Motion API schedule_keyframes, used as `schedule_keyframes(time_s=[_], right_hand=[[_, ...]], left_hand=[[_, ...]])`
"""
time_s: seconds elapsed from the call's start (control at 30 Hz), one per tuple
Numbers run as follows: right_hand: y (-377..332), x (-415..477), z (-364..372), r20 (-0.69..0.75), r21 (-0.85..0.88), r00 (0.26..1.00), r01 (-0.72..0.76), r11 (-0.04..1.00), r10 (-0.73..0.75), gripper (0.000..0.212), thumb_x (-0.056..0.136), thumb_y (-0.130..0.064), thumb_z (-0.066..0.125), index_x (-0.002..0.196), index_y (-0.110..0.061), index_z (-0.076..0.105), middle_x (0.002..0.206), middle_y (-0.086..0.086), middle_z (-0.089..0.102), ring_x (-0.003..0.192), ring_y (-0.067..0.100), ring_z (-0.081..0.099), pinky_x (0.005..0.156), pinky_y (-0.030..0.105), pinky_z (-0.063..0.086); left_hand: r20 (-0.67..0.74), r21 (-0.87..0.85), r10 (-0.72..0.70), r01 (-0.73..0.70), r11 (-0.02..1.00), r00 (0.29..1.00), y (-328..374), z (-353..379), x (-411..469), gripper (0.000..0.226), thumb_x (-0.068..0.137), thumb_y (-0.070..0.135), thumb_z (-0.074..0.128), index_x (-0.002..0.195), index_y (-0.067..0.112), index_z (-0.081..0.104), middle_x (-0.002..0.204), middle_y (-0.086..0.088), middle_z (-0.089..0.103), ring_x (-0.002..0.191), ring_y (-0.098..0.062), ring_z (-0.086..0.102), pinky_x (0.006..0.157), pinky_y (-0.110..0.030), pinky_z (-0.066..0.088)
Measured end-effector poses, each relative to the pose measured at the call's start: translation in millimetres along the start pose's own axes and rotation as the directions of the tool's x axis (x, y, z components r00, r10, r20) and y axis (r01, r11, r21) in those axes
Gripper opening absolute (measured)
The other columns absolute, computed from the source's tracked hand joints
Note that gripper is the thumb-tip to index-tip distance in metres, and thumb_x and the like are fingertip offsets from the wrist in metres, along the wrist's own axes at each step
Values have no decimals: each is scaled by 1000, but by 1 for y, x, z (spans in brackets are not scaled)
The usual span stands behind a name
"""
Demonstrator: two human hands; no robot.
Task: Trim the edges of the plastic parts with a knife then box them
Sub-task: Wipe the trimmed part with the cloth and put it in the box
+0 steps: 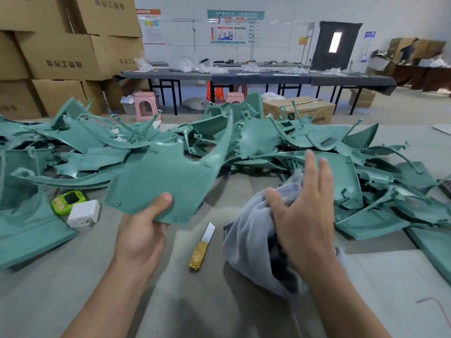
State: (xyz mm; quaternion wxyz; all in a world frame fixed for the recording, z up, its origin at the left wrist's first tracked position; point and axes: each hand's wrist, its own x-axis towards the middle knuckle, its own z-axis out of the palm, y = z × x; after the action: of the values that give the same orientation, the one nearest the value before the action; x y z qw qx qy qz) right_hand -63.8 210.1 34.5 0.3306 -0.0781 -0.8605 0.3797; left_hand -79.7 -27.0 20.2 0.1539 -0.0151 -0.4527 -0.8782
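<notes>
Both grips are busy, left hand [144, 237] pinching a plastic part [161, 176], right hand [302, 211] thumb-pinching a cloth [249, 240], so reaching past the bare-bladed knife [202, 245] on the counter [97, 289] risks a cut.

Left grip [141, 237] and right grip [305, 211] are bare hands; both forearms [105, 301] bare, unsleeved as far as seen.

Left grip [140, 236] pinches a green plastic part [168, 181] just beyond the knife [203, 245]. Right grip [302, 211], right of the knife, holds a bunched grey cloth [249, 242].
</notes>
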Motion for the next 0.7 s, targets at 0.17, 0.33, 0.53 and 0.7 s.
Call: schedule_keyframes(time_s=[0.17,0.33,0.53,0.7], right_hand=[[-38,-36,20,603,670,797,-514,536,10,65,79,-70,69,114,-15,70,107,9,76,98,21,72,80,38,57],[-14,-16,11,780,589,609,-792,160,142,34,90,0,63,123,9,61,109,26,73,97,40,73,81,46,62],[-11,-25,26,782,548,608,-776,312,138,22,94,5,60,110,-3,72,103,24,76,91,39,76,65,40,62],[-12,-33,35,798,502,588,-769,395,130,15,97,-15,67,105,-10,78,106,14,78,96,31,76,71,35,61]], left_hand=[[549,675,295,-623,394,782,-20,16,-33,55,84,-6,65,114,39,75,116,25,71,108,11,63,93,-11,47],[717,676,-211,-586,447,665,-21,17,-35,95,56,36,63,149,42,47,158,32,30,149,10,18,123,-19,14],[398,845,11,-372,384,917,-35,11,-31,73,91,49,68,154,48,31,153,29,40,137,7,41,111,-23,39],[153,537,-19,-67,841,988,-31,5,-11,35,98,8,65,118,34,76,104,2,79,94,-14,76,76,-26,60]])
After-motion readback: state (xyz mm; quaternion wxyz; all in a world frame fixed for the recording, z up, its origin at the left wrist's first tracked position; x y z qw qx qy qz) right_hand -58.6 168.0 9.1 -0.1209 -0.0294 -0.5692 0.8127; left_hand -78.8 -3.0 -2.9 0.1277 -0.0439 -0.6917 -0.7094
